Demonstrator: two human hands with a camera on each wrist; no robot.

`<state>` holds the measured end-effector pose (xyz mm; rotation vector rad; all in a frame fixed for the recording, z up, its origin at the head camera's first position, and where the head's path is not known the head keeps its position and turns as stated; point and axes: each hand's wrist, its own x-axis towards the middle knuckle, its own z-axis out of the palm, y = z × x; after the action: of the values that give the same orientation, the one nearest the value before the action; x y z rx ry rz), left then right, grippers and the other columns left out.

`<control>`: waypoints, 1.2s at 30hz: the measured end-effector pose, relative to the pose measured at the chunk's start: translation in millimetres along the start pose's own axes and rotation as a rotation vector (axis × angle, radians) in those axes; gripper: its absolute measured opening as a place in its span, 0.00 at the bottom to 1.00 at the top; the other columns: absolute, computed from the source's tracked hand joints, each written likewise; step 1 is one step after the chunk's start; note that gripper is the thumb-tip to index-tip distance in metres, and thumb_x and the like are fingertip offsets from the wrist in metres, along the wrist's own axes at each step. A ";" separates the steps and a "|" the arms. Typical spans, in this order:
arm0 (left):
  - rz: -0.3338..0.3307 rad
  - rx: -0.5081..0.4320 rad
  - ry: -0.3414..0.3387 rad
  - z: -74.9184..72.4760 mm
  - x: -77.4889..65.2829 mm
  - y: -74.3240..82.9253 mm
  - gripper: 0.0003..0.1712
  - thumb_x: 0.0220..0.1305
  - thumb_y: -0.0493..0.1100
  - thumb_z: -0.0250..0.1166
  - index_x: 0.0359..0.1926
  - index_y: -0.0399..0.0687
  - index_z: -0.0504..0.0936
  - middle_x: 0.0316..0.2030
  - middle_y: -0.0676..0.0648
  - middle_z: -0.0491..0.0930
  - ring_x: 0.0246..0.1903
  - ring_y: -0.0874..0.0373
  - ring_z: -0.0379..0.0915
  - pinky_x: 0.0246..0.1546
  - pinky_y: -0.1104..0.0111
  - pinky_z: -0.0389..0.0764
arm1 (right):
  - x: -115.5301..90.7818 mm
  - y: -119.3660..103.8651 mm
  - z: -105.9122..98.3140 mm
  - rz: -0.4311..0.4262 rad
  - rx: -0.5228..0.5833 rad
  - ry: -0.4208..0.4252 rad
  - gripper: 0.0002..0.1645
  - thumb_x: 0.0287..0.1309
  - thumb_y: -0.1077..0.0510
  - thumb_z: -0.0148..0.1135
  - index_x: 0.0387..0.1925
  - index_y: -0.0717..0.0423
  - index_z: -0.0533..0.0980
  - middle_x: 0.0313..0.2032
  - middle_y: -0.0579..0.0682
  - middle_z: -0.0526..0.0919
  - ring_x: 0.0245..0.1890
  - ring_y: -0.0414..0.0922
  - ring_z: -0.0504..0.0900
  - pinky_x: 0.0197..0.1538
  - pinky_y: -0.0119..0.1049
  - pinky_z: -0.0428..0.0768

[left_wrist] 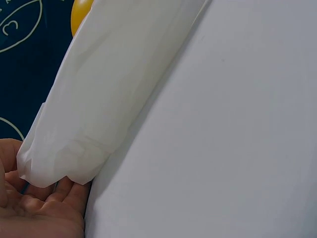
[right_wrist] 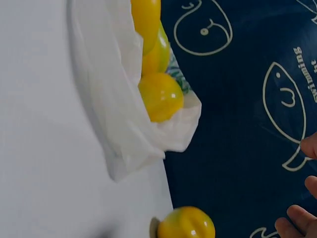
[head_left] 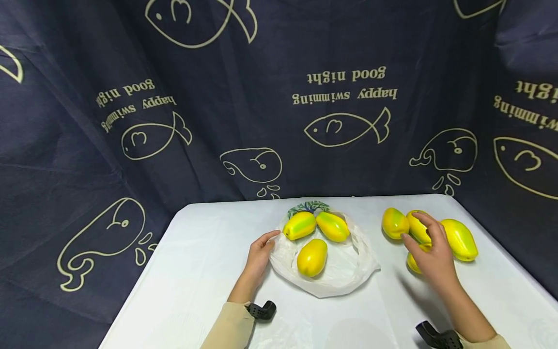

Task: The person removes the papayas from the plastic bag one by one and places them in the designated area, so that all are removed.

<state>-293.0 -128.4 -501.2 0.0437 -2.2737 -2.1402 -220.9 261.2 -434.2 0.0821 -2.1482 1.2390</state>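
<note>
A white plastic bag lies with its mouth spread wide, and three yellow-green papayas sit in it. One papaya is at the front; another and a third lie behind. My left hand holds the bag's left rim; in the left wrist view the plastic covers part of its fingers. To the right, my right hand hovers with fingers spread over loose papayas, partly hiding a papaya and a lower one. Nothing is in its grasp.
Beside the right hand lie a papaya on its left and a larger papaya on its right. A green tree print shows at the bag's back edge. The white table meets a dark blue curtain behind.
</note>
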 end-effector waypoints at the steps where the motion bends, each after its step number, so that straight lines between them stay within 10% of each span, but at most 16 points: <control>1: 0.004 0.000 -0.002 -0.2 0.2 0.1 0.20 0.73 0.37 0.51 0.61 0.46 0.80 0.70 0.42 0.69 0.75 0.43 0.54 0.77 0.45 0.52 | 0.5 -0.5 2.8 -0.016 0.008 -0.010 0.33 0.58 0.66 0.66 0.65 0.59 0.71 0.57 0.20 0.67 0.59 0.18 0.61 0.56 0.09 0.58; 9: 0.011 0.003 -0.010 -1.5 0.1 -1.0 0.20 0.73 0.38 0.52 0.60 0.48 0.81 0.70 0.43 0.70 0.75 0.43 0.55 0.77 0.45 0.53 | -0.5 -5.8 24.8 0.013 0.041 -0.133 0.34 0.65 0.61 0.63 0.70 0.57 0.65 0.65 0.57 0.68 0.59 0.17 0.61 0.57 0.07 0.61; 16: 0.022 -0.004 -0.016 -1.3 -2.5 1.3 0.20 0.73 0.39 0.52 0.62 0.47 0.80 0.71 0.42 0.69 0.75 0.43 0.54 0.77 0.45 0.53 | 4.0 -5.8 42.0 0.182 0.102 -0.248 0.37 0.69 0.52 0.59 0.74 0.55 0.60 0.71 0.58 0.64 0.67 0.40 0.66 0.60 0.10 0.64; 23: 0.008 -0.004 -0.016 -1.1 1.6 -1.0 0.20 0.73 0.38 0.52 0.60 0.49 0.81 0.70 0.43 0.70 0.75 0.44 0.54 0.77 0.46 0.53 | 10.1 0.6 61.1 0.284 0.190 -0.379 0.40 0.71 0.49 0.57 0.77 0.51 0.54 0.77 0.56 0.56 0.76 0.57 0.56 0.76 0.57 0.59; 36: 0.012 0.005 -0.014 -1.6 0.2 -3.7 0.20 0.73 0.39 0.52 0.60 0.48 0.81 0.69 0.43 0.70 0.75 0.44 0.55 0.76 0.47 0.55 | 11.4 24.0 84.2 0.372 0.279 -0.516 0.42 0.71 0.54 0.56 0.79 0.48 0.50 0.77 0.60 0.55 0.79 0.59 0.50 0.77 0.57 0.58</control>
<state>-293.1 -130.2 -504.8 0.0143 -2.2805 -2.1364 -280.7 210.5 -474.7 0.1374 -2.4805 1.8996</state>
